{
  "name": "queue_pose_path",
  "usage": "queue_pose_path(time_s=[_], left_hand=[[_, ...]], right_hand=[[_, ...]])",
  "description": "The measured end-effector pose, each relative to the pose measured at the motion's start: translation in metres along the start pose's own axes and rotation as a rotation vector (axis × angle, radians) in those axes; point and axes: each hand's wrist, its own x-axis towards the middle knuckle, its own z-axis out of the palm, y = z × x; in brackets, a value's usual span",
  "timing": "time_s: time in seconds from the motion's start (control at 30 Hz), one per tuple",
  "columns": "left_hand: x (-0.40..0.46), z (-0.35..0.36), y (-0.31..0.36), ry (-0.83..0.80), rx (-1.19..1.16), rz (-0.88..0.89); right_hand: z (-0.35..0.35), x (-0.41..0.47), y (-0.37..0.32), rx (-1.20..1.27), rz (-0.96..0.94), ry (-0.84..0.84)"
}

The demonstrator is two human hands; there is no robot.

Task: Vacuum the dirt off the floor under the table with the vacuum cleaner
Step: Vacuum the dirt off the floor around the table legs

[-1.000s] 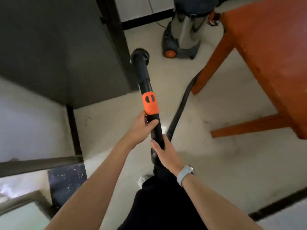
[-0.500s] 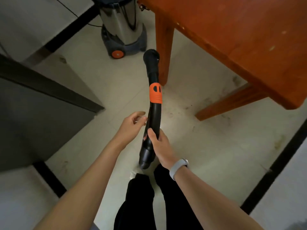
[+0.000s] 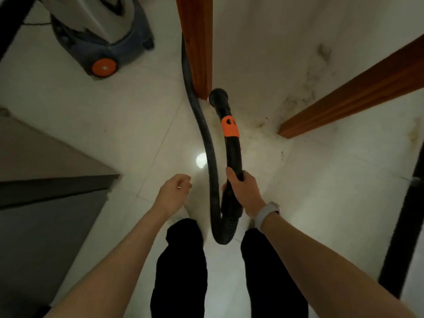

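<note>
A person's right hand grips the black vacuum wand, its nozzle down on the pale floor beside one of two wooden table legs. The left hand hangs free beside it, fingers loosely curled, holding nothing. One ribbed hose loops between the hands and runs past the leg. Dirt speckles the tiles beyond the right hand, between the legs. One vacuum canister stands ahead of the left hand; its contents are hidden.

One vacuum cleaner, one hose, two wooden table legs, two hands, one wristwatch.
</note>
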Motion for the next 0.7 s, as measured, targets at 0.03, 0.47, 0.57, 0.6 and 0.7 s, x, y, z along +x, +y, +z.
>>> queue_pose_path(time_s=[0.03, 0.47, 0.57, 0.6, 0.7], left_hand=[[0.019, -0.001, -0.01, -0.007, 0.057, 0.014], [0.291, 0.083, -0.083, -0.09, 0.806, 0.499], [0.339, 0.107, -0.084, -0.17, 1.121, 0.613], [0.352, 0.114, -0.084, -0.187, 1.22, 0.654], [0.383, 0.13, -0.084, -0.205, 1.386, 0.751]], right_hand=[[0.002, 0.014, 0.004, -0.036, -0.037, 0.02], [0.001, 0.219, 0.048, 0.087, -0.133, -0.095], [-0.002, 0.242, 0.043, 0.059, -0.177, -0.144], [0.0, 0.249, 0.042, 0.041, -0.188, -0.145], [0.012, 0.267, 0.043, -0.05, -0.223, -0.085]])
